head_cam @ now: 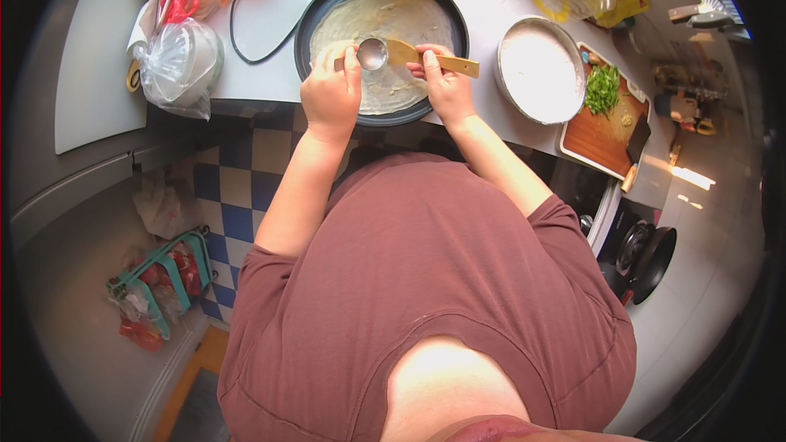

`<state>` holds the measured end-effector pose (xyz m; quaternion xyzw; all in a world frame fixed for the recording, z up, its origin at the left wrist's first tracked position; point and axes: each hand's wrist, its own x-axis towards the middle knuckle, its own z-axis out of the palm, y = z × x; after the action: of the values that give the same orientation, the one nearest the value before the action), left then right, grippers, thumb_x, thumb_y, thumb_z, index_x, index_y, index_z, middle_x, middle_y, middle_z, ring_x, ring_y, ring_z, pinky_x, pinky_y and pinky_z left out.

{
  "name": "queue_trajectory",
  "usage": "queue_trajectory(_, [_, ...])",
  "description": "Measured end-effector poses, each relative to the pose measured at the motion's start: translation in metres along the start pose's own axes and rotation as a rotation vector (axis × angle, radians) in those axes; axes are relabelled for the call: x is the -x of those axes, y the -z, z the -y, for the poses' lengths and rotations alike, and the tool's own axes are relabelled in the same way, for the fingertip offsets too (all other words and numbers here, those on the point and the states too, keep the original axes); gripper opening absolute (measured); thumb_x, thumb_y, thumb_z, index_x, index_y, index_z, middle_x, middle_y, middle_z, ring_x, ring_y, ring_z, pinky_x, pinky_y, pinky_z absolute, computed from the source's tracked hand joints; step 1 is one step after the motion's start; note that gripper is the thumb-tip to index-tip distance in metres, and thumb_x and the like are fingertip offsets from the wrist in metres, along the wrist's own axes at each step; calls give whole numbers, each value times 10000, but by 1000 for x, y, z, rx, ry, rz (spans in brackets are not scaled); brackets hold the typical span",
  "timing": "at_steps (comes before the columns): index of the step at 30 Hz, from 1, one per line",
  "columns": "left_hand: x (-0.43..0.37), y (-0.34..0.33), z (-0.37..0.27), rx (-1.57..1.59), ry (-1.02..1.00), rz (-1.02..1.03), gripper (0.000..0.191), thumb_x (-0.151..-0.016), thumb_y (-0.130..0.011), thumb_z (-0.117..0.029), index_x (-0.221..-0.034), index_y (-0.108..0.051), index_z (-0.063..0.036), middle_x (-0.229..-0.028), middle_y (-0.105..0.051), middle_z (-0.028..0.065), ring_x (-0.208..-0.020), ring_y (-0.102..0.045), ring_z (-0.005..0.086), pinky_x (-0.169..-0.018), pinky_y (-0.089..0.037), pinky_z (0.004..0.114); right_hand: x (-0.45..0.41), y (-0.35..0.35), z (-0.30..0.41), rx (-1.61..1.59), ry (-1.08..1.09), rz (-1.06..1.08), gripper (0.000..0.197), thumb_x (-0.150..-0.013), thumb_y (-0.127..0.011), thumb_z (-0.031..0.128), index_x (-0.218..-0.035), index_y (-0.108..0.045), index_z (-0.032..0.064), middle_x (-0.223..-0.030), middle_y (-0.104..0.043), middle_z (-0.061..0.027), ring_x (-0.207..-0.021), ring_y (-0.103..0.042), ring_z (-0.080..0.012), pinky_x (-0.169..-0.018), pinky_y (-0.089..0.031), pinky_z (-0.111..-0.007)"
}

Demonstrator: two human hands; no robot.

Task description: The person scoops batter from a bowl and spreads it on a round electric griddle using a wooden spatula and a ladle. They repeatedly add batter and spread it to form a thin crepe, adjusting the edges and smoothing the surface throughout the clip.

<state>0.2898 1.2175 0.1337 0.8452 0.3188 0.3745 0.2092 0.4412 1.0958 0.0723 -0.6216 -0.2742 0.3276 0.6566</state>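
A thin pale pancake point(393, 95) lies across the round black plate of an electric griddle point(305, 55). Over its middle, my left hand point(331, 89) grips a small round metal scoop point(372, 54) by what looks like a short brown handle, mostly covered by the fingers. My right hand point(451, 89) holds a wooden spatula point(459, 65), its broad blade pointing left towards the scoop. Blade and scoop are close together; whether they touch I cannot tell. Part of the pancake is hidden behind both hands.
Right of the griddle stands a metal bowl of white batter point(540, 70). Beyond it are chopped greens point(602, 90) on a cutting board point(595, 135) with a knife point(637, 141). A bagged container point(181, 64) and a black cord point(236, 43) lie left. The griddle's raised lid is behind.
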Motion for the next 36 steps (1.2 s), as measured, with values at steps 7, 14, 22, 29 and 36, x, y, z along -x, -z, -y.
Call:
queue_trajectory(7, [7, -16, 8, -22, 4, 33, 175, -984, -578, -179, -1012, -690, -48, -1018, -709, 108, -886, -691, 310, -743, -569, 378, 0, -1, 3, 38, 20, -11, 250, -1074, -481, 210, -1177, -560, -3, -1036, -664, -116, -939, -710, -176, -823, -580, -285])
queue_trajectory(14, [3, -12, 7, -4, 0, 10, 178, -989, -562, -168, -1010, -688, -43, -1008, -709, 108, -892, -691, 310, -756, -566, 382, -1, 6, 9, 84, 75, -25, 253, -1075, -479, 219, -1180, -556, 1, -1014, -662, -108, -934, -706, -172, -839, -576, -297])
queue_trajectory(22, [3, -16, 15, 33, 20, 32, 178, -997, -544, -163, -1016, -682, -53, -995, -707, 112, -882, -684, 325, -753, -557, 394, -2, 12, 15, -15, 77, -29, 220, -1049, -528, 191, -1146, -597, 6, -1037, -657, -97, -903, -704, -163, -818, -571, -291])
queue_trajectory(29, [7, -10, 18, 23, 85, 64, 195, -1013, -525, -180, -1019, -681, -64, -991, -707, 117, -878, -680, 333, -743, -553, 401, -2, 17, 16, 65, 45, 41, 272, -1060, -518, 226, -1179, -590, -8, -1034, -669, -102, -951, -689, -168, -861, -566, -305])
queue_trajectory(36, [7, -4, 21, 61, 100, 43, 218, -1020, -516, -190, -1013, -686, -54, -986, -710, 122, -891, -677, 336, -756, -546, 412, -8, 24, 13, 245, 121, 79, 130, -948, -650, 121, -1030, -657, 20, -1015, -680, -76, -989, -671, -175, -836, -538, -307])
